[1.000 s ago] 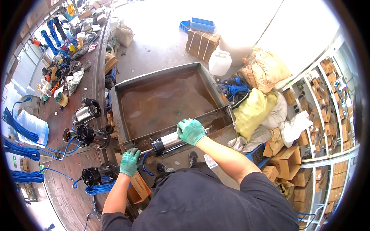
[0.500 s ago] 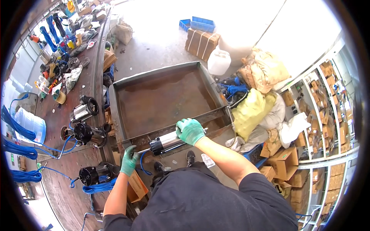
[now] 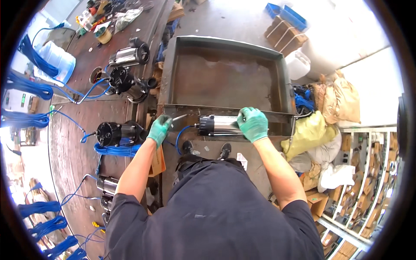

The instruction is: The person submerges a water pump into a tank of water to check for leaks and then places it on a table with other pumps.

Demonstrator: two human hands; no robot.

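My left hand (image 3: 159, 129), in a green glove, is closed around a slim grey metal tool (image 3: 179, 117) whose tip points right toward the pump; its exact kind is unclear. The tip is apart from the pump. My right hand (image 3: 252, 123), also gloved in green, grips the right part of a silver submersible pump (image 3: 223, 123). The pump lies sideways at the near side of the metal water tank (image 3: 171, 71), its black end facing left. A blue cable (image 3: 178, 143) loops down from that black end. My right hand hides part of the casing.
Left, a brown workbench (image 3: 69, 143) carries several pumps, including one black-ended pump (image 3: 115, 133), with coiled blue cables (image 3: 32, 119). Brown murky water (image 3: 225, 82) lies in the tank. At right are a yellow-green sack (image 3: 308, 134), a white jug (image 3: 298, 64) and shelves of boxes (image 3: 368, 173).
My view has swung left, so the scene sits further right. The pump now lies more level. My left hand and its tool have drawn away from the pump's black end; my right hand stays on the casing.
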